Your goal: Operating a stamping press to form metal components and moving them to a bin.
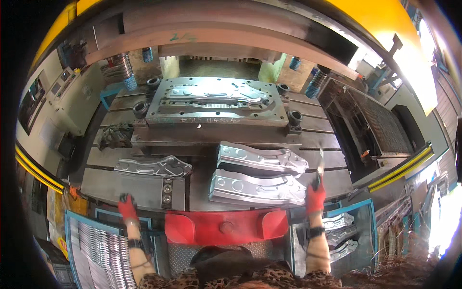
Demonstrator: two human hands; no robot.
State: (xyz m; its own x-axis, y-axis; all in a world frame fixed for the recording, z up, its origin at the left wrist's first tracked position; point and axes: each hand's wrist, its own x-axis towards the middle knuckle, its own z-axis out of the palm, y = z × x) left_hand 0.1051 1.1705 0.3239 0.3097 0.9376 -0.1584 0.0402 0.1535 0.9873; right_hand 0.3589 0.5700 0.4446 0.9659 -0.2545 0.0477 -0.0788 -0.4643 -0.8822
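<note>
My left hand [127, 208], in a red glove with dark fingertips, hovers over the press bed's front left edge. Its fingers look loosely apart, and nothing shows in them. Closed round a thin, pale, flat tool [321, 163] is my right hand [315, 196], gloved the same way. That hand is beside two stacked-looking silver stamped metal parts [262, 159] [257, 188], at their right ends. A third, flatter stamped part [154, 167] lies farther left on the bed. Behind them a steel die [219, 118] carries another shiny formed part [216, 92].
The raised upper press beam [216, 41] spans the back. Guide posts [295, 118] stand at the die's corners. A red panel [226, 226] sits before me. A blue-framed rack [103, 250] of metal pieces is at left; more parts [339, 236] lie at right.
</note>
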